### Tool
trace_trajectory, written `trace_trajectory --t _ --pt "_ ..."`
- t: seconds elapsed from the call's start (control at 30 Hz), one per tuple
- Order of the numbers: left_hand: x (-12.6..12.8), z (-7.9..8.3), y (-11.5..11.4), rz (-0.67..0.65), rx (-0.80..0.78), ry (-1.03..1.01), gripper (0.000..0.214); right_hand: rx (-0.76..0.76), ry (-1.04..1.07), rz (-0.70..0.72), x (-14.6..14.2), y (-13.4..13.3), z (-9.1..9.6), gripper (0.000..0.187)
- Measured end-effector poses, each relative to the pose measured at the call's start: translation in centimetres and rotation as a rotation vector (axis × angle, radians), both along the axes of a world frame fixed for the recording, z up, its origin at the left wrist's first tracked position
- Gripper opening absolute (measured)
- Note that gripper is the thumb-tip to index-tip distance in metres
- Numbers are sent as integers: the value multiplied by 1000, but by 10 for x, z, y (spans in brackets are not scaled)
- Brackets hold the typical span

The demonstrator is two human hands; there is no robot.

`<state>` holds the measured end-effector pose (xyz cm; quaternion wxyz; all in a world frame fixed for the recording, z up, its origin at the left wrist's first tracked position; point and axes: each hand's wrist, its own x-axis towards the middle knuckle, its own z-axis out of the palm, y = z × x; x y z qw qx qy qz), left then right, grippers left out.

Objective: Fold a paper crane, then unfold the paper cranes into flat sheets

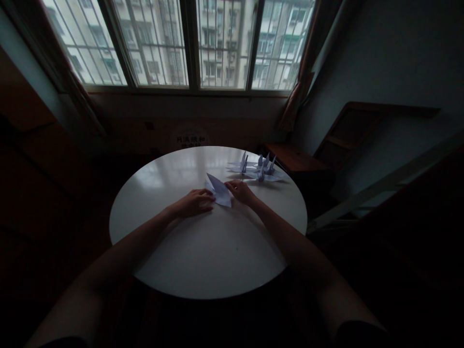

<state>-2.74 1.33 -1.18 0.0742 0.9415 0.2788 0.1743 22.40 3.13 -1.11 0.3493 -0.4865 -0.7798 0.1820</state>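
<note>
A partly folded sheet of white paper [219, 190] stands tilted on the round white table, with a pointed corner toward the window. My left hand [194, 202] has its fingers closed on the paper's left edge, low near the tabletop. On the opposite side, my right hand [239, 191] pinches the paper's right edge between thumb and fingers. Several folded paper cranes [261, 170] sit together beyond my right hand, wings spread and necks upright.
The round white table [203, 261] fills the middle of the view. Behind its right edge stands a low wooden cabinet [295, 158]. A barred window [192, 48] lies ahead, between curtains [295, 99]. The room around is dark.
</note>
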Motion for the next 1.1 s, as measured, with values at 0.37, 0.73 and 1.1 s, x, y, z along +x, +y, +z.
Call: trace_trajectory --t 0.37,0.73,1.1 --pt "3 4 -3 -60 -23 -67 29 -66 -68 183 -3 -10 0 20" --pt "3 1 -3 -44 10 -48 35 0 -157 171 -2 -7 -3 22" --pt "4 2 -2 144 199 96 23 -53 -145 120 0 -11 -2 46"
